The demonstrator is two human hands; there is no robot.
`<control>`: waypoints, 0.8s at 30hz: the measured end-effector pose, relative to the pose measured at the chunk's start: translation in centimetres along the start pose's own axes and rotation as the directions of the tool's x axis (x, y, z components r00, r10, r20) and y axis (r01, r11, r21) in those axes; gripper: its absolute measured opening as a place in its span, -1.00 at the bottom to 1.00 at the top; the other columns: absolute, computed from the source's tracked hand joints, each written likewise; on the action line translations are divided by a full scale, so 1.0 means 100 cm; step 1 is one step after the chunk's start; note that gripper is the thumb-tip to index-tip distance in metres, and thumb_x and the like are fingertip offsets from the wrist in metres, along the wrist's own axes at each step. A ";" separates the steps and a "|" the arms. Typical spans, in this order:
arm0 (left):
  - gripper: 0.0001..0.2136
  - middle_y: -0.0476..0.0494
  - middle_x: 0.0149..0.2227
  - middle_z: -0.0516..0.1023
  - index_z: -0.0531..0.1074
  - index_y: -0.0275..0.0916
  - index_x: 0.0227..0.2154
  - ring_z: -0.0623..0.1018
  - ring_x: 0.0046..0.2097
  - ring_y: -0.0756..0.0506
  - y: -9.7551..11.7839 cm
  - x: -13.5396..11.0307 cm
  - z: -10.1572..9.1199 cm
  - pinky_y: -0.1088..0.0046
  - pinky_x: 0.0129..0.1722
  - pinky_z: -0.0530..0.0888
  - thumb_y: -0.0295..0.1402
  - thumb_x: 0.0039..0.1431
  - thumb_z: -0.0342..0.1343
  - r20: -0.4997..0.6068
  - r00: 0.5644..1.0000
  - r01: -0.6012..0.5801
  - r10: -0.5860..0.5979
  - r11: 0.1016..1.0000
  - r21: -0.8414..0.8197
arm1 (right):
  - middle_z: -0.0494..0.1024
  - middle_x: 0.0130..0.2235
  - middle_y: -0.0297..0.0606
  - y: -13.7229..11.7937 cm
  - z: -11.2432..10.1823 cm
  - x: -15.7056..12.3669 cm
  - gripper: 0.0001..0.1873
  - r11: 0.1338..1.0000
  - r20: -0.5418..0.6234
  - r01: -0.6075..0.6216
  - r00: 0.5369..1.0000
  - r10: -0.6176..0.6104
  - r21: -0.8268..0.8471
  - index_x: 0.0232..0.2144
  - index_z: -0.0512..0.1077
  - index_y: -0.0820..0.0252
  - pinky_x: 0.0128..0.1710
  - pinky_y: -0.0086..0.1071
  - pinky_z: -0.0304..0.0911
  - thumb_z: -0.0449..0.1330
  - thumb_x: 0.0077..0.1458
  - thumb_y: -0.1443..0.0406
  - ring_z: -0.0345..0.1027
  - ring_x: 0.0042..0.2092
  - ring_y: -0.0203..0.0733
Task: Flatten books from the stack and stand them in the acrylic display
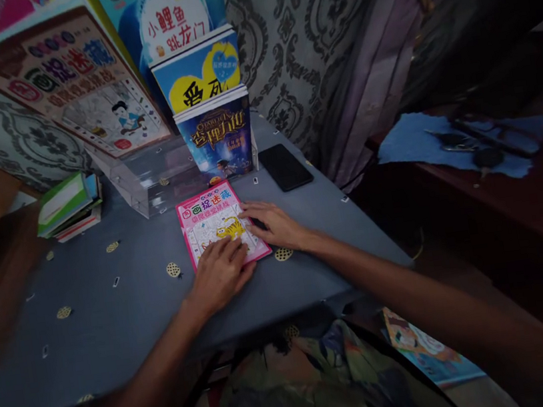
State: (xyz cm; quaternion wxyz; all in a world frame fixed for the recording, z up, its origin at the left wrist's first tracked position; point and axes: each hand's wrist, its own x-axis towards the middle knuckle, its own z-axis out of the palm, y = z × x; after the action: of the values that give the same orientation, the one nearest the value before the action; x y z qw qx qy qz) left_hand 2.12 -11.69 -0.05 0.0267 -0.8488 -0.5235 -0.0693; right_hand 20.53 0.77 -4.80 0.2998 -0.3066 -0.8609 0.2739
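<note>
A thin pink puzzle book (210,215) with a tiger on its cover lies flat on the grey table (116,319). My left hand (220,272) rests on the book's near edge with fingers flat. My right hand (274,224) lies on the book's right edge, fingers stretched out. Behind the book, a clear plastic stand (147,180) holds upright books: a dark blue one (216,134) in front, a blue and yellow one (197,72) behind it, and a large puzzle book (67,84) leaning at the left.
A black phone (285,166) lies right of the stand. A small stack of books (68,206) sits at the table's left. A patterned curtain (318,35) hangs behind. A dark wooden surface at right bears a blue cloth (419,142).
</note>
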 end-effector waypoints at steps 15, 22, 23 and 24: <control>-0.71 -0.26 0.08 0.59 0.51 -0.24 0.01 0.50 0.19 -0.23 -0.001 -0.002 0.005 0.10 0.17 0.45 -0.25 0.41 0.00 -0.092 0.995 -0.045 0.045 0.999 0.009 | 0.36 0.32 -0.04 -0.006 -0.012 -0.012 -0.51 0.997 0.117 0.034 0.993 -0.026 -0.064 0.21 0.40 0.12 0.33 0.10 0.11 0.18 0.29 0.12 0.17 0.37 0.06; -0.75 -0.23 0.02 0.61 0.49 -0.24 -0.01 0.52 0.12 -0.24 -0.003 -0.005 0.009 0.08 0.11 0.47 -0.26 0.39 0.03 -0.207 0.975 -0.082 0.079 0.997 -0.007 | 0.11 0.43 0.08 -0.022 -0.019 -0.024 -0.27 0.933 0.275 0.144 0.960 -0.051 -0.330 0.35 0.21 0.24 0.37 0.13 -0.01 0.09 0.32 -0.05 -0.07 0.45 0.15; -0.75 -0.22 0.02 0.60 0.50 -0.23 -0.01 0.51 0.12 -0.23 -0.003 -0.005 0.008 0.08 0.13 0.47 -0.26 0.40 0.02 -0.207 0.976 -0.077 0.068 0.996 -0.034 | 0.11 0.43 0.07 -0.023 -0.018 -0.024 -0.28 0.924 0.281 0.150 0.959 -0.048 -0.352 0.36 0.19 0.23 0.37 0.12 -0.01 0.07 0.33 -0.05 -0.08 0.45 0.14; -0.75 -0.21 0.03 0.60 0.49 -0.22 -0.01 0.51 0.12 -0.22 -0.004 -0.005 0.008 0.09 0.14 0.46 -0.27 0.40 0.01 -0.202 0.978 -0.071 0.056 0.995 -0.066 | 0.10 0.43 0.06 -0.024 -0.018 -0.025 -0.29 0.918 0.288 0.154 0.957 -0.047 -0.365 0.37 0.19 0.23 0.37 0.11 -0.01 0.06 0.34 -0.04 -0.08 0.45 0.13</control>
State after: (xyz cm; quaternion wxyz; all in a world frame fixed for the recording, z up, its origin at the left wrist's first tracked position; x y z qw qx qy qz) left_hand 1.63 -11.83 -0.88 0.0503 -0.8542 -0.4880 -0.1725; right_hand 22.48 -1.97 -2.87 0.1263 -0.2735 -0.9455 0.1239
